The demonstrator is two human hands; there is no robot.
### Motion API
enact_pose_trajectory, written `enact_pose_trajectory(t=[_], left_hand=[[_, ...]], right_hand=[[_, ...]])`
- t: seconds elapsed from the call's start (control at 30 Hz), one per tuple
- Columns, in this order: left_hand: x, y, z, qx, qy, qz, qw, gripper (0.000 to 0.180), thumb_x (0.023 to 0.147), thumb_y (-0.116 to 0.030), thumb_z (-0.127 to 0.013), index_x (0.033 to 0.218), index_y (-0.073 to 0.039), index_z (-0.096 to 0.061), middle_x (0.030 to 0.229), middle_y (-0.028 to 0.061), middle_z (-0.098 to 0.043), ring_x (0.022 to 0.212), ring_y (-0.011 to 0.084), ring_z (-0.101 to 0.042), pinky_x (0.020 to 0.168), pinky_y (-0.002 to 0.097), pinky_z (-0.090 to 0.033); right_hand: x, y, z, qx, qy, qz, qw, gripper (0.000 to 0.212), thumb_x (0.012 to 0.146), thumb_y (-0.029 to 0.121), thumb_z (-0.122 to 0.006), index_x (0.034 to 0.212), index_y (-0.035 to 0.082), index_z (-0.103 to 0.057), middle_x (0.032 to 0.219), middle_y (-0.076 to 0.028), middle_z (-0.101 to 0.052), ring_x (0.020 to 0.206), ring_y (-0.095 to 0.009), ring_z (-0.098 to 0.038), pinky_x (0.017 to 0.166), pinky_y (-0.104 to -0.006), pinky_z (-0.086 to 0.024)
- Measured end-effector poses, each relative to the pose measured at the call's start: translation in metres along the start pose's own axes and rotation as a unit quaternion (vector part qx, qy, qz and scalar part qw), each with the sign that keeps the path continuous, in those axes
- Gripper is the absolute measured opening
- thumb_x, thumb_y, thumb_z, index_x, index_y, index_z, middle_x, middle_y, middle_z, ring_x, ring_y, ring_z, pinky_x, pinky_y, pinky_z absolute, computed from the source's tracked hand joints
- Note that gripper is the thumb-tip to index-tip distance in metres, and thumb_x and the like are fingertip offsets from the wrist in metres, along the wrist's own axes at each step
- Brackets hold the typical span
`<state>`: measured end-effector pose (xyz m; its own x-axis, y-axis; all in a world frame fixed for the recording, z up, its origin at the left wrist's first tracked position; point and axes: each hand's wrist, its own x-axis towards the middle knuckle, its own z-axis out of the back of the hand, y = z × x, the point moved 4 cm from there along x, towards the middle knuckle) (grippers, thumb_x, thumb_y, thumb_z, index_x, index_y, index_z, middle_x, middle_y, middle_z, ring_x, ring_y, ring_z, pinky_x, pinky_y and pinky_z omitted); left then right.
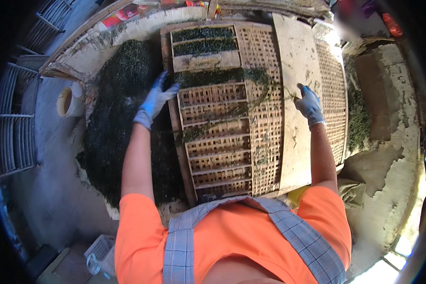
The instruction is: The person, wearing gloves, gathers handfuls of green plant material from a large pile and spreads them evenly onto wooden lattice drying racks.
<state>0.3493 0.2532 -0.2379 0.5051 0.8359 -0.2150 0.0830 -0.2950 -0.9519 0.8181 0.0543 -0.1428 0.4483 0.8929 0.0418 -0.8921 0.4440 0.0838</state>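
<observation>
I have the gloved left hand [156,98] spread loose, with nothing visible in it, at the left edge of the slatted rack [265,165], beside a dark green heap [116,128]. My gloved right hand [307,102] is half curled over the pale board [299,57] by a thin green strand [291,93], and I can't tell whether it grips that. Green leaves [208,77] lie in the rack's far slots.

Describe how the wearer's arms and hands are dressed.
The left hand and right hand wear grey-and-blue gloves ending at the wrists. The forearms are bare below short orange sleeves. Grey-blue checked straps cross the shoulders.
</observation>
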Motion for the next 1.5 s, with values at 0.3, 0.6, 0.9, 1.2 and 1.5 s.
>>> enact_pose_trajectory(t=[0.3,0.6,0.9,1.2,1.5], left_hand=[[-0.106,-0.016,-0.005,0.147,-0.381,-0.073,0.91,0.032,0.089,-0.019,-0.063,0.118,-0.005,-0.063,0.101,0.01,-0.068,0.085,0.0267,-0.064,0.076,0.036,-0.052],[-0.026,0.012,-0.207,-0.011,0.29,0.145,0.946,0.037,0.089,-0.028,-0.071,0.116,-0.005,-0.06,0.094,0.0063,-0.065,0.078,0.011,-0.063,0.066,0.027,-0.052],[-0.038,-0.154,0.001,0.397,0.084,0.155,0.901,0.022,0.092,-0.013,-0.065,0.113,-0.006,-0.067,0.086,0.0004,-0.067,0.07,0.0082,-0.063,0.057,0.0249,-0.05],[-0.007,-0.106,-0.047,0.76,-0.195,-0.04,0.618,0.055,0.084,-0.03,-0.06,0.137,-0.017,-0.048,0.14,0.0132,-0.046,0.13,0.0356,-0.042,0.107,0.0512,-0.034],[-0.02,-0.013,-0.085,0.688,-0.036,-0.293,0.663,0.047,0.095,-0.033,-0.049,0.138,-0.014,-0.051,0.146,0.0116,-0.045,0.142,0.0318,-0.03,0.12,0.0498,-0.013]], right_hand=[[-0.047,0.137,-0.061,-0.002,0.051,0.194,0.98,0.046,0.082,0.007,-0.061,0.127,0.018,-0.059,0.108,-0.012,-0.065,0.098,-0.03,-0.065,0.085,-0.0389,-0.055],[-0.005,0.138,0.018,0.096,-0.015,0.172,0.98,0.013,0.076,0.02,-0.069,0.088,0.02,-0.072,0.095,-0.008,-0.067,0.089,-0.03,-0.066,0.075,-0.0401,-0.054],[0.046,0.064,-0.015,0.259,0.079,-0.061,0.961,0.021,0.079,0.023,-0.067,0.098,0.021,-0.076,0.093,-0.009,-0.073,0.087,-0.026,-0.071,0.079,-0.0354,-0.055],[0.106,0.12,-0.057,0.374,0.24,0.125,0.887,0.029,0.083,0.013,-0.063,0.111,0.012,-0.071,0.099,-0.009,-0.073,0.089,-0.02,-0.068,0.08,-0.0324,-0.052],[0.095,0.17,0.054,0.077,0.003,0.101,0.992,0.021,0.086,0.03,-0.061,0.095,0.012,-0.069,0.087,-0.017,-0.071,0.084,-0.034,-0.069,0.069,-0.0431,-0.053]])
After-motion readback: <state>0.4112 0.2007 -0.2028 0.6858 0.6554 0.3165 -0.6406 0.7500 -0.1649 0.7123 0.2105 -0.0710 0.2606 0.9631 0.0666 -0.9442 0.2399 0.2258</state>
